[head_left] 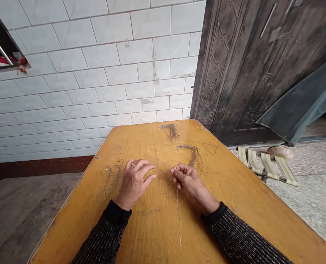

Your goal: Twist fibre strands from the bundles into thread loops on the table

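One thin strand (pixel 179 218): right fingers (pixel 177 173) pinch it; left fingers (pixel 149 180) parted, perhaps touching it.

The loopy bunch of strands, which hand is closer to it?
Left. The left hand is beside the loopy bunch, on its right; the right hand is much farther right.

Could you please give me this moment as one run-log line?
Left hand: open, beside a strand bundle | Right hand: pinching a thin strand | Table: more bundles farther back
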The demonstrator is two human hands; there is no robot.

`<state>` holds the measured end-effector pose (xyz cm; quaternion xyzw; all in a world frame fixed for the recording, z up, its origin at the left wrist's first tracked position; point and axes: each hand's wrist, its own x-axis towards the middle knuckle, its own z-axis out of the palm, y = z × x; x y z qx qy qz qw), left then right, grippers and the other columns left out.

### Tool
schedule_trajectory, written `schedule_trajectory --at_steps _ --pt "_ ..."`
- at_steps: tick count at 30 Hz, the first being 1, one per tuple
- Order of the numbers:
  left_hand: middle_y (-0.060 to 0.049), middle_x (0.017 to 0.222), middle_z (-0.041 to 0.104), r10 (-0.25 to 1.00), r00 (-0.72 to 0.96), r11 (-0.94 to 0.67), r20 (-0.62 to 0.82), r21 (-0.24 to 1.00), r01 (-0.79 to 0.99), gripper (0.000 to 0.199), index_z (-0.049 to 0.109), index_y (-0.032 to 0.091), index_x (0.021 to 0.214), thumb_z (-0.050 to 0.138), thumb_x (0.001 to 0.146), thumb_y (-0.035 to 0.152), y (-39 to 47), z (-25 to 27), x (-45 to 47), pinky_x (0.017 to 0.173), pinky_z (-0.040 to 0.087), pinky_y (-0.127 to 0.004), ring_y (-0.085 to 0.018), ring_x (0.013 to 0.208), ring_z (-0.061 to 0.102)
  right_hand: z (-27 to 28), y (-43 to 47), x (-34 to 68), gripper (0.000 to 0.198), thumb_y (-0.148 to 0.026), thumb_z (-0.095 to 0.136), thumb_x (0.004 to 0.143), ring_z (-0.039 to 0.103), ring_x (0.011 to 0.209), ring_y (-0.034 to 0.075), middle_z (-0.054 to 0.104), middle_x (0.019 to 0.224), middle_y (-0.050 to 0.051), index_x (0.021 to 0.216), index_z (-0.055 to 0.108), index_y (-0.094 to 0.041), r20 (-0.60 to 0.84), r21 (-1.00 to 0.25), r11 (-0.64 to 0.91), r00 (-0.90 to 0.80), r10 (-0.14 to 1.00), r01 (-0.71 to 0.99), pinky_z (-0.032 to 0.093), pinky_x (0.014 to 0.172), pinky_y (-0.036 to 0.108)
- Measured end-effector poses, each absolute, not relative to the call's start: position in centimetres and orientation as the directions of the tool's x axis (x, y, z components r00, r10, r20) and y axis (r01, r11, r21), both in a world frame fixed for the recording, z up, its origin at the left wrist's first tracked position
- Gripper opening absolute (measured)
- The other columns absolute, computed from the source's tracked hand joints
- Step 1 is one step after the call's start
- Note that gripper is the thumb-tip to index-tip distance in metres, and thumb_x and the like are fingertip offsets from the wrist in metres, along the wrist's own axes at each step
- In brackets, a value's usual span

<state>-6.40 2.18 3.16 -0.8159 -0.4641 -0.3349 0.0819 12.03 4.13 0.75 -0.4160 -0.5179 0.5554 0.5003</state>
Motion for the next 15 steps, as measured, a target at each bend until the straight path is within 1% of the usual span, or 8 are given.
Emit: schedule_trajectory --at_steps 1,3,5,8,11,15 --pt "-0.003 0.092 0.062 0.692 0.380 -0.556 0.615 0.118 0.823 0.014 0.060 0.022 0.091 0.056 0.077 0.022 2.08 3.15 -6.35 0.088 0.032 -0.040 -0.018 0.087 0.054 0.75 4.08 11.98 0.024 -0.034 0.058 0.064 0.036 0.028 0.003 0.047 0.042 -0.006 0.053 0.044 -0.017 0.052 -0.992 0.033 -0.155 0.987 -0.125 0.025 0.033 0.018" --pt "-0.001 0.086 0.063 0.690 0.404 -0.538 0.600 0.052 0.841 0.012 0.061 0.023 0.087 0.051 0.081 0.020 1.91 3.16 -6.30 0.089 0.029 -0.040 -0.016 0.082 0.055 0.75 3.96 11.86 0.024 -0.034 0.058 0.064 0.036 0.028 0.003 0.047 0.042 -0.006 0.053 0.044 -0.017 0.043 -0.992 0.022 -0.159 0.986 -0.127 0.025 0.033 0.018" --pt "0.000 0.079 0.063 0.696 0.403 -0.514 0.594 0.020 0.858 0.016 0.061 0.023 0.083 0.046 0.084 0.019 1.77 3.18 -6.29 0.088 0.029 -0.040 -0.015 0.077 0.054 0.76 3.84 11.77 0.024 -0.034 0.058 0.063 0.036 0.028 0.003 0.048 0.042 -0.006 0.053 0.045 -0.017 0.034 -0.991 0.012 -0.161 0.986 -0.135 0.024 0.033 0.018" --pt "-0.001 0.075 0.063 0.710 0.427 -0.504 0.560 -0.019 0.863 0.020 0.062 0.022 0.082 0.043 0.085 0.018 1.63 3.25 -6.24 0.089 0.027 -0.040 -0.016 0.075 0.053 0.75 3.75 11.71 0.023 -0.033 0.058 0.063 0.035 0.028 0.003 0.047 0.041 -0.006 0.053 0.044 -0.018 0.024 -0.989 -0.001 -0.166 0.986 -0.148 0.023 0.032 0.018" --pt "-0.002 0.075 0.063 0.727 0.423 -0.500 0.541 -0.005 0.866 0.021 0.062 0.022 0.081 0.041 0.084 0.017 1.56 3.33 -6.10 0.090 0.025 -0.041 -0.017 0.075 0.052 0.70 3.70 11.67 0.023 -0.033 0.058 0.063 0.035 0.028 0.004 0.047 0.041 -0.006 0.053 0.044 -0.018 0.021 -0.989 -0.005 -0.177 0.984 -0.146 0.022 0.032 0.018" --pt "-0.003 0.074 0.062 0.745 0.349 -0.469 0.568 0.075 0.880 0.020 0.062 0.021 0.079 0.043 0.081 0.016 1.57 3.39 -5.95 0.087 0.025 -0.041 -0.018 0.074 0.051 0.68 3.54 11.56 0.022 -0.034 0.058 0.064 0.035 0.028 0.004 0.048 0.042 -0.006 0.056 0.046 -0.018 0.022 -0.990 -0.008 -0.207 0.978 -0.141 0.022 0.032 0.018"
